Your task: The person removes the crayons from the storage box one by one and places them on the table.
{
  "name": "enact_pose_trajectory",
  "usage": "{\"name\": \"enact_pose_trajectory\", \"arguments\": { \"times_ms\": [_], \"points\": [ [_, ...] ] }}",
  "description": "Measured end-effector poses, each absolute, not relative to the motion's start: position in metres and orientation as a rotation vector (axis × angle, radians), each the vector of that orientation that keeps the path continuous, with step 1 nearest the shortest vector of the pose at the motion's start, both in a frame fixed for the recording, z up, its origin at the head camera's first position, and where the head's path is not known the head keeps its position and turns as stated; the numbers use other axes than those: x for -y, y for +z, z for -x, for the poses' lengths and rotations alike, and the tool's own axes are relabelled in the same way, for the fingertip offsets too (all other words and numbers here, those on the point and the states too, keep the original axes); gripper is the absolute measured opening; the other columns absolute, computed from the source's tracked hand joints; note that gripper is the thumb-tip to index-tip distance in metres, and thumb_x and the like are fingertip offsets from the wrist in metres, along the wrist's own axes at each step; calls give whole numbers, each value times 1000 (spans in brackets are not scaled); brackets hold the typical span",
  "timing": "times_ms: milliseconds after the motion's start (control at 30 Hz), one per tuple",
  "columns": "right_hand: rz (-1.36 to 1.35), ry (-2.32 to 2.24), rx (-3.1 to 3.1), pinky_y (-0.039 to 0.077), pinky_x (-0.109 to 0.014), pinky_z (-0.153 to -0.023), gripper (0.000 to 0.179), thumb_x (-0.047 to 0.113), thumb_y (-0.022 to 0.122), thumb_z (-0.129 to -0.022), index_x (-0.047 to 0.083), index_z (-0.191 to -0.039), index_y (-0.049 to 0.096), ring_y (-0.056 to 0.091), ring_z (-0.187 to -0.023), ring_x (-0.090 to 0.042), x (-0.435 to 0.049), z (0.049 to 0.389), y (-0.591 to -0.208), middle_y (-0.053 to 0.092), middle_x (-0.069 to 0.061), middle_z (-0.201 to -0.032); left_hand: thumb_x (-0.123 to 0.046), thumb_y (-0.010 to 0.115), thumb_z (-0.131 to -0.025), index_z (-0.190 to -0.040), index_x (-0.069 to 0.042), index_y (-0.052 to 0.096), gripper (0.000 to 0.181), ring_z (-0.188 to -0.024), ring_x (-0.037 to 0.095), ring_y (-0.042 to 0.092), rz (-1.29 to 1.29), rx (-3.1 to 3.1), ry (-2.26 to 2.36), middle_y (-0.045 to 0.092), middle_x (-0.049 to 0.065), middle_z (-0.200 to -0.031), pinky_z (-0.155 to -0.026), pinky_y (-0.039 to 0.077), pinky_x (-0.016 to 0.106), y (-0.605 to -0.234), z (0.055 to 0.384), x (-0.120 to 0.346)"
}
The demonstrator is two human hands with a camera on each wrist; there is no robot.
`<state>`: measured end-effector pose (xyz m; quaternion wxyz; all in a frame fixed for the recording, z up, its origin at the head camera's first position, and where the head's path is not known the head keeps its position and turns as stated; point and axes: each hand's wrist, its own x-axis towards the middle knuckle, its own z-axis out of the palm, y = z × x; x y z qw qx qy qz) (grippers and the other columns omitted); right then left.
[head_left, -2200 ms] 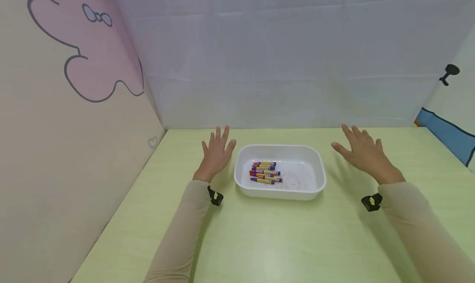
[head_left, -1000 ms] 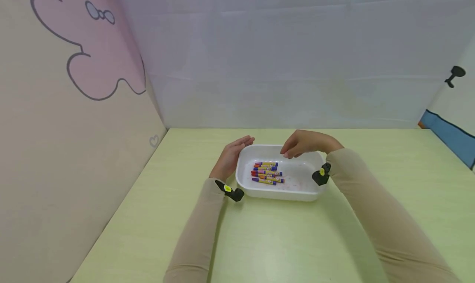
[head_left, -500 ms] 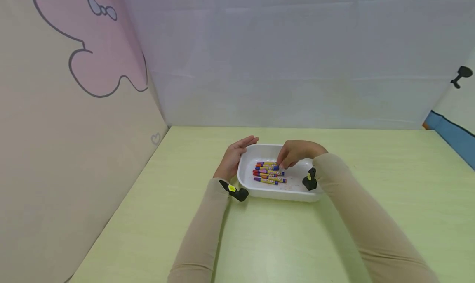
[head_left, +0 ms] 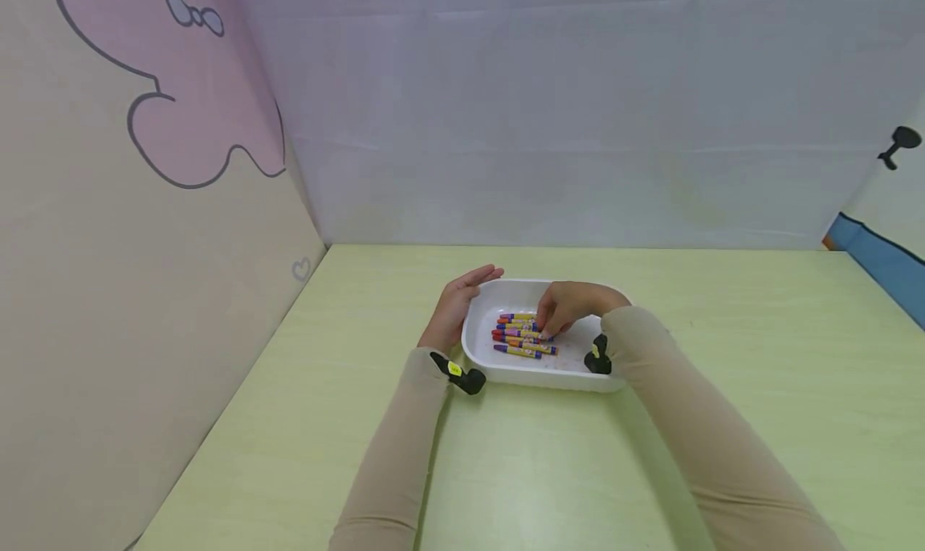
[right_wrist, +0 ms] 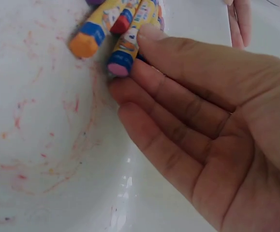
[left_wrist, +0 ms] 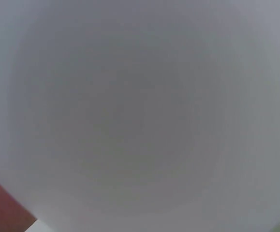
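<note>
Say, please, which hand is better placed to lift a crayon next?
Probably the right hand: it pinches a pink-ended crayon, while the left hand rests against the white tray.

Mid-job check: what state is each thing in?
White tray: upright, smudged inside.
Crayons: lying bunched in the tray's left part.
Pink-ended crayon: touched by the right thumb.
Left grip: fingers straight, against the tray's left end.
Right grip: thumb on that crayon; pinch unclear.
Table: supporting the tray.
</note>
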<state>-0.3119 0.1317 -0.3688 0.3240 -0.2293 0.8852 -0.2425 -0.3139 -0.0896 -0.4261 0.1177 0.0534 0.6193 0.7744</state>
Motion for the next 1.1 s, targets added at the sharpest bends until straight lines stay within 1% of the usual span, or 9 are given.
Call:
{"name": "enact_pose_trajectory", "arguments": {
  "times_ms": [133, 333, 467, 600, 700, 833, 967, 1100],
  "points": [
    [596, -663, -2309, 52, -23, -74, 15, 9, 73, -82, 3, -94, 66, 59, -79, -10, -131, 310, -370, 67, -3, -89, 0, 31, -95, -140, -6, 48, 49, -133, 21, 47, -156, -1826, 2259, 55, 7, -140, -111, 39, 37, -426, 312, 88],
    [625, -669, -2317, 49, -21, -68, 16, 7, 74, -81, 2, -93, 65, 57, -73, -9, -132, 310, -373, 68, -3, -86, -1, 31, -97, -141, -8, 48, 48, -133, 21, 47, -142, -1844, 2239, 55, 5, -140, -111, 39, 38, -425, 312, 86],
    [632, -656, -2335, 50, -21, -71, 13, 9, 74, -82, 4, -92, 68, 58, -76, -9, -133, 310, -372, 69, -2, -87, -2, 30, -97, -143, -7, 45, 48, -134, 21, 47, -153, -1847, 2231, 54, 4, -141, -112, 39, 39, -426, 313, 86],
    [648, -640, -2349, 50, -22, -74, 11, 12, 74, -82, 6, -92, 71, 59, -78, -9, -133, 311, -372, 70, 0, -87, -3, 32, -96, -141, -9, 48, 48, -132, 20, 49, -140, -1861, 2227, 56, 2, -139, -110, 41, 37, -427, 313, 87],
    [668, -642, -2348, 50, -21, -74, 11, 12, 74, -83, 6, -91, 72, 58, -77, -8, -134, 310, -372, 70, 1, -86, -4, 32, -95, -140, -10, 49, 48, -130, 19, 51, -129, -1868, 2226, 57, 1, -138, -109, 43, 36, -427, 313, 88],
    [691, -647, -2352, 50, -21, -72, 11, 13, 73, -83, 6, -91, 73, 58, -76, -8, -135, 309, -370, 70, 1, -85, -4, 32, -95, -141, -9, 48, 49, -130, 19, 51, -137, -1873, 2221, 57, 1, -138, -108, 43, 36, -428, 312, 88],
    [691, -647, -2367, 53, -23, -75, 11, 13, 73, -83, 7, -93, 74, 60, -78, -9, -138, 309, -368, 71, 0, -88, -4, 32, -96, -141, -9, 48, 48, -130, 20, 51, -143, -1880, 2223, 58, 1, -137, -108, 43, 37, -429, 312, 88],
    [687, -645, -2379, 55, -26, -78, 12, 11, 71, -83, 7, -94, 74, 62, -81, -10, -143, 308, -361, 71, -1, -90, -4, 32, -96, -141, -9, 48, 48, -129, 20, 52, -139, -1888, 2226, 58, 1, -137, -108, 43, 38, -429, 311, 88]
  ]
}}
